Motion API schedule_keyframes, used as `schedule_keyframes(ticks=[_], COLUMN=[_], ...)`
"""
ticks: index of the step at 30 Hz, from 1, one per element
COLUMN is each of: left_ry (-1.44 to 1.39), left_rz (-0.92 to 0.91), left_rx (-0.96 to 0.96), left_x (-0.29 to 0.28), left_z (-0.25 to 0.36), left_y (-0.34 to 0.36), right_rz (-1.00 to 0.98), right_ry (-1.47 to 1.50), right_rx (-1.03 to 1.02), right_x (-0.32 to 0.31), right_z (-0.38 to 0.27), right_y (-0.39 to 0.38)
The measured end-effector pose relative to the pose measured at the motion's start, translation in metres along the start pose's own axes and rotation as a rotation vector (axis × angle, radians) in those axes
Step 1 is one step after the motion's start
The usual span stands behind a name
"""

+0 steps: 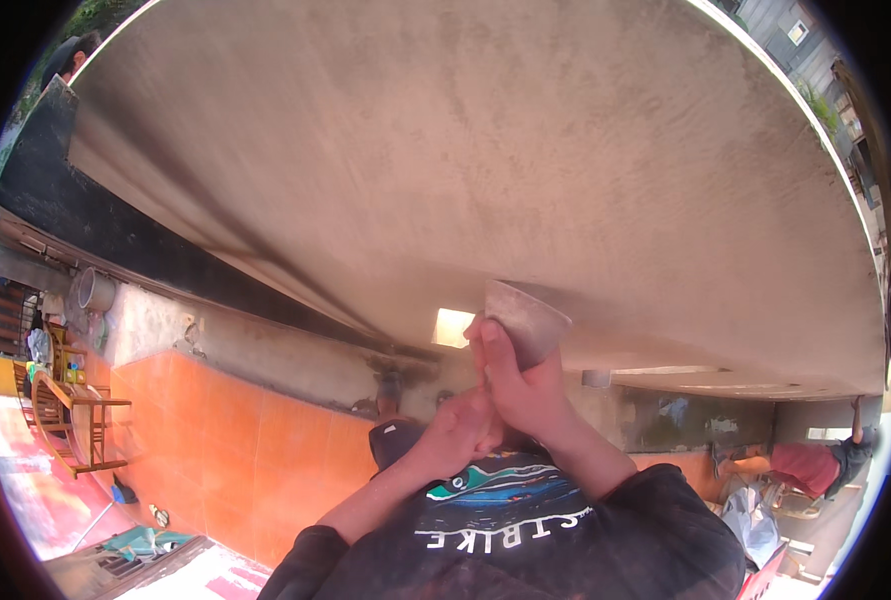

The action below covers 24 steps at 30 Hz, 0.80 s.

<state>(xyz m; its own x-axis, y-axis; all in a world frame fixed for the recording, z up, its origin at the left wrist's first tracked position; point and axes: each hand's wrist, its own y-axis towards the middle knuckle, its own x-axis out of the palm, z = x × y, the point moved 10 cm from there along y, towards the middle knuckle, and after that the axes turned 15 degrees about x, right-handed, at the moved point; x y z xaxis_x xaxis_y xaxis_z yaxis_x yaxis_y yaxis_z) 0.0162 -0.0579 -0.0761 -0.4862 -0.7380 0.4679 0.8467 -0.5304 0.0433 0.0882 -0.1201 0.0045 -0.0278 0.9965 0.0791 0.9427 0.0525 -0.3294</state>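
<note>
1. Broad grey-brown plaster (525, 150) spreads overhead, with an orange wall (235, 440) lower on the left.
2. My right hand (527, 385) is wrapped around a flat-bladed scraper (528, 318), thumb laid on the blade.
3. That scraper sits mid-view, beside a bright rectangular patch (453, 327); I can't tell whether its edge touches the plaster.
4. My left hand (460, 428) is curled against the right one's lower side; whatever it closes on is hidden, so I can't tell.
5. Off to my right, a co-worker (805, 470) reaches one arm up; a wooden chair (95, 402) is on my left.
</note>
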Motion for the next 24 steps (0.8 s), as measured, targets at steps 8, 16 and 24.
schedule_keyframes(ticks=[8,16,24], left_ry=[-0.011,0.097,0.097], left_rz=[0.046,0.055,0.131], left_rx=[-0.05,0.053,-0.022], left_x=[-0.002,-0.013,-0.015], left_z=[0.001,0.005,0.014], left_y=[-0.006,-0.002,-0.008], right_rz=[0.009,-0.039,-0.026], right_ry=[0.039,0.063,0.201], right_rx=[-0.019,-0.057,-0.037], right_x=[0.0,0.005,0.006], right_z=[0.012,0.014,0.016], right_y=[0.002,0.007,0.008])
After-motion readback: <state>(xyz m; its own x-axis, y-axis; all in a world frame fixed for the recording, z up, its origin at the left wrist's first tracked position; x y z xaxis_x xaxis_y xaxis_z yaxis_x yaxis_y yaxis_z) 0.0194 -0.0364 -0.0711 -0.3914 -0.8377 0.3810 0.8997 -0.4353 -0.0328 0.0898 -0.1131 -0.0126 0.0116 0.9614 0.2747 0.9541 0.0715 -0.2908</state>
